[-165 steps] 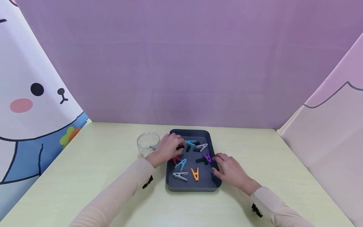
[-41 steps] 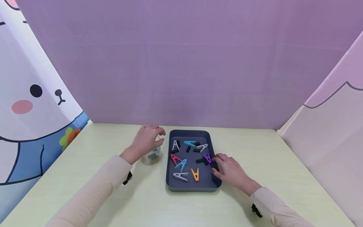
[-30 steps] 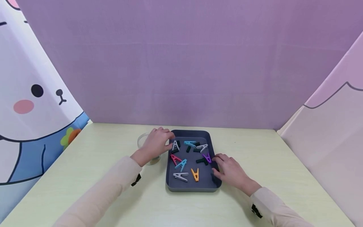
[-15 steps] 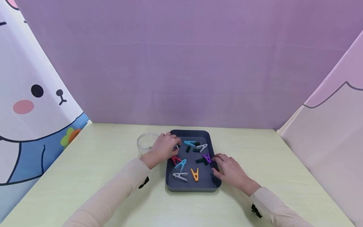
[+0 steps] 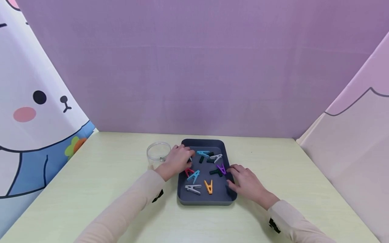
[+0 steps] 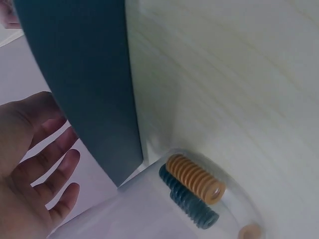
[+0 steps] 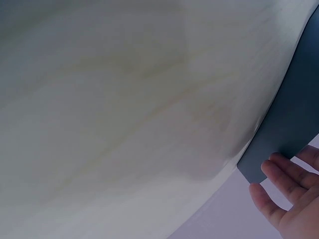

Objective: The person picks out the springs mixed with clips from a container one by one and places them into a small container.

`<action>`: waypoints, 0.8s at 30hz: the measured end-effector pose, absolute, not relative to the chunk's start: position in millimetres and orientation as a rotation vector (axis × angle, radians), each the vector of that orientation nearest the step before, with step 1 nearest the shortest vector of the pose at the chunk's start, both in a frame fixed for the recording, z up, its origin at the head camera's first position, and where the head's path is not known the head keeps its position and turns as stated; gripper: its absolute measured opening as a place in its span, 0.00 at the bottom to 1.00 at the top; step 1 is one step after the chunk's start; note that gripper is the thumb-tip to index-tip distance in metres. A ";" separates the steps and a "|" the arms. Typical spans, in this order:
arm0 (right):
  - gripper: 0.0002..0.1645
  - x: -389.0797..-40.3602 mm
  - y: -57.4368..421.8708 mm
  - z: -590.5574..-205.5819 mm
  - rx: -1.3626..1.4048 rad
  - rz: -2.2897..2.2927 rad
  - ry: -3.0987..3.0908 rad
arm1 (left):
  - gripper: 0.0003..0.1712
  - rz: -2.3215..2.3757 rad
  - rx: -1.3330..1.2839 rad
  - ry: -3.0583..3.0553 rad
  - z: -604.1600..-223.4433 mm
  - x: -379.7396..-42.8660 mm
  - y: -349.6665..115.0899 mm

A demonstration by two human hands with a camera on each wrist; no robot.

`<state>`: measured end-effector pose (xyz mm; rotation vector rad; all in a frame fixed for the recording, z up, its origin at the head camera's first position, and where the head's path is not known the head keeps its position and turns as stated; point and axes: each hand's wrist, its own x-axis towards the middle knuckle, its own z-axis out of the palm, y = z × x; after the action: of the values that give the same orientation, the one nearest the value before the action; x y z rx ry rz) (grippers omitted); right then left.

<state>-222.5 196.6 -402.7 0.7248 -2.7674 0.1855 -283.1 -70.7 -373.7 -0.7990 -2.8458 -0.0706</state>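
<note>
Left hand (image 5: 177,160) dips into the tray (image 5: 220,189) at its far left, right hand (image 5: 248,184) out at the opposite rim!
Here's the relation that counts — a pale sliver (image 5: 190,159), most likely part of a clip, shows right between left thumb and forefinger, far nearer that hand than the other, too covered to read its long axis. A blue clip (image 5: 202,154) lies crosswise just right of those fingertips; a red clip (image 5: 189,171) sits just below the thumb. The left hand reaches in from the left, its back up, wrist by the clear jar (image 5: 154,158); pinched or not, I cannot tell — the tray wall hides the tips in the wrist view. The right hand's relaxed fingers rest at the rim, holding nothing; the hands are well apart.
</note>
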 end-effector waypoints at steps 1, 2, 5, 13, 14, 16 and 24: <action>0.22 -222.5 196.4 -402.6 0.724 0.183 -2.772 | 0.14 -0.070 -0.795 -2.853 -374.3 -283.4 -70.4; 0.22 -222.6 196.3 -402.6 0.721 0.182 -2.779 | 0.14 -0.067 -0.792 -2.859 -375.1 -283.8 -70.0; 0.23 -222.8 196.1 -402.7 0.718 0.175 -2.791 | 0.13 -0.060 -0.779 -2.885 -378.1 -285.2 -68.4; 0.22 -222.5 196.5 -401.7 0.719 0.178 -2.781 | 0.13 -0.041 -0.726 -2.939 -384.3 -288.6 -63.0; 0.22 -222.3 196.5 -401.5 0.719 0.180 -2.777 | 0.13 -0.036 -0.719 -2.939 -384.6 -288.8 -62.4; 0.22 -222.1 196.7 -401.4 0.719 0.184 -2.772 | 0.13 -0.025 -0.709 -2.938 -385.4 -289.2 -61.4; 0.22 -221.3 196.8 -401.7 0.714 0.184 -2.773 | 0.14 -0.004 -0.671 -2.948 -391.8 -292.7 -60.0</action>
<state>-221.3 196.8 -401.7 0.7139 -2.7729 0.1845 -292.7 -60.0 -391.8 -0.6713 -2.9479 -0.0035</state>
